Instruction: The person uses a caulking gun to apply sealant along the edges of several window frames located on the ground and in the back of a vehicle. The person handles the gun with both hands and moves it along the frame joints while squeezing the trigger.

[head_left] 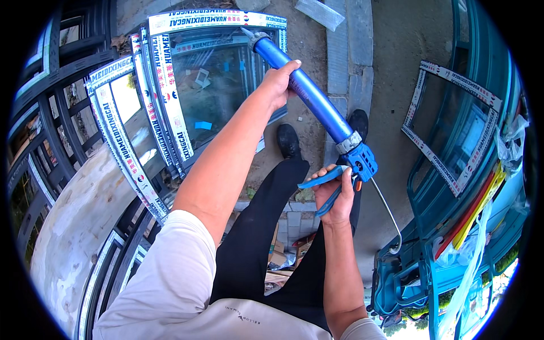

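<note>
A blue caulking gun [317,101] slants across the view, its pale nozzle pointing to the far left and its bent metal rod trailing toward me on the right. My left hand [279,83] is wrapped round the barrel near the nozzle end. At the other end my right hand [335,195] grips the blue handle and trigger, the thumb close to the orange catch. The nozzle tip lies over the top corner of a glazed window frame [212,79] edged in white printed film; whether it touches cannot be made out.
More film-covered frames [122,136] and dark frames [68,107] lean on the left beside a pale tree trunk [73,226]. To the right, a teal cart [453,218] bears a small glazed frame [451,122] and plastic bags. My shoes [289,141] stand near grey paving slabs [337,62].
</note>
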The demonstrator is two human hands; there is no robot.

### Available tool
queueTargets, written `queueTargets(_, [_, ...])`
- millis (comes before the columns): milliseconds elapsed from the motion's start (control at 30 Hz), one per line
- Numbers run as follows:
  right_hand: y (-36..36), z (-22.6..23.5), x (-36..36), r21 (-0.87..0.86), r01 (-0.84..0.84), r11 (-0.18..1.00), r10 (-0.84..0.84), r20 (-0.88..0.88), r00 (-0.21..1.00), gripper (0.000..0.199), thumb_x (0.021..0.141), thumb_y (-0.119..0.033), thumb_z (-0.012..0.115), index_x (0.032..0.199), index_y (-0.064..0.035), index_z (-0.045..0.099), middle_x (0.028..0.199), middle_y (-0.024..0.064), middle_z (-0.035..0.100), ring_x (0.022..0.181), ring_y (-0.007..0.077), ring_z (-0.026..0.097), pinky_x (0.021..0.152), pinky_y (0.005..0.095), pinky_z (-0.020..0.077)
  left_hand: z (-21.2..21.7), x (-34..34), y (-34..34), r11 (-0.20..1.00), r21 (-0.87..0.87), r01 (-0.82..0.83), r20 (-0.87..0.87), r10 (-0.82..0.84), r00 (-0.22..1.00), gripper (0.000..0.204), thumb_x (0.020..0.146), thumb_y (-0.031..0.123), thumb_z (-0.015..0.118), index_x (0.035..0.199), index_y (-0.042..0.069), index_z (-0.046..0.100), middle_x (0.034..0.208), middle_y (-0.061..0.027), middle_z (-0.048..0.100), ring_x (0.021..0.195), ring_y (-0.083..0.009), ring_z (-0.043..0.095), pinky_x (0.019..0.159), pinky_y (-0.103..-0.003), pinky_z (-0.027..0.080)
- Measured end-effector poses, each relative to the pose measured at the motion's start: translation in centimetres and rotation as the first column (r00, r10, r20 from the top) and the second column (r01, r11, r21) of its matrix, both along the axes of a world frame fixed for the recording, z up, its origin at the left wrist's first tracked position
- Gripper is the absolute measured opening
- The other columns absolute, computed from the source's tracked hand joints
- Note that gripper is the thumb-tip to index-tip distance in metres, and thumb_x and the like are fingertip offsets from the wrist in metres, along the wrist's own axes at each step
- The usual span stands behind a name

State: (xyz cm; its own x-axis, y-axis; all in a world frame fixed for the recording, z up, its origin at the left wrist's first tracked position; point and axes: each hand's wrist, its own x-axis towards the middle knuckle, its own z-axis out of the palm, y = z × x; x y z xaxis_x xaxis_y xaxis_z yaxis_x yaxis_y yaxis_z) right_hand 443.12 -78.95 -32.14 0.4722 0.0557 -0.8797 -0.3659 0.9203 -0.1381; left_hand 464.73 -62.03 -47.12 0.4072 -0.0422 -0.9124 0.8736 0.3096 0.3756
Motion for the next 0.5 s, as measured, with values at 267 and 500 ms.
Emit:
queueTargets(267, [0.2,1.8,0.2,0.022,-0.018,1.000,0.018,-0.004,1.000,0.045,0.105,-0.047,0.053,0.105,-0.0029,0.061,0.097,0.0129,0.063,0.095,0.0285,0.062,0.091,0.0468,0.0499,2.3,-0.1,0.9,0.999,0.036,0.010,0.029,-0.011,1.000,0.046,0.092,0.035,0.073,0.116,0.001,0.054,0.098,-0.0089,0.059,0.090,-0.0243,0.065,0.081,-0.047,0.059])
queueTargets(500, [0.3,3.5,0.3,0.032,-0.046,0.998,0.047,-0.009,0.999,0.046,0.105,-0.050,0.051,0.103,-0.0048,0.060,0.094,0.0114,0.063,0.093,0.0274,0.062,0.090,0.0460,0.0501,4.6,-0.1,1.3,0.997,0.082,-0.005,0.033,0.002,0.999,0.044,0.093,0.035,0.073,0.115,0.001,0.055,0.100,-0.0090,0.058,0.091,-0.0246,0.065,0.081,-0.047,0.058])
